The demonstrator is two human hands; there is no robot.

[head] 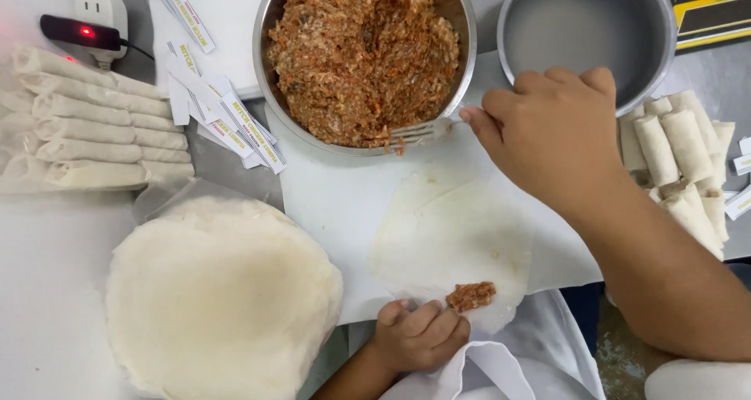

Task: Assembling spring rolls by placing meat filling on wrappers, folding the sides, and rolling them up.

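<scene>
My right hand grips a metal fork whose tines rest at the rim of a steel bowl full of brown minced filling. A thin round wrapper lies flat on the white board. A small lump of filling sits on the wrapper's near edge. My left hand is curled next to that lump, fingertips on the wrapper's edge.
A stack of round wrappers lies at the near left. Finished rolls lie in rows at the far left, more rolls at the right. A steel bowl of cloudy liquid stands at the back right. Paper labels are scattered beside the filling bowl.
</scene>
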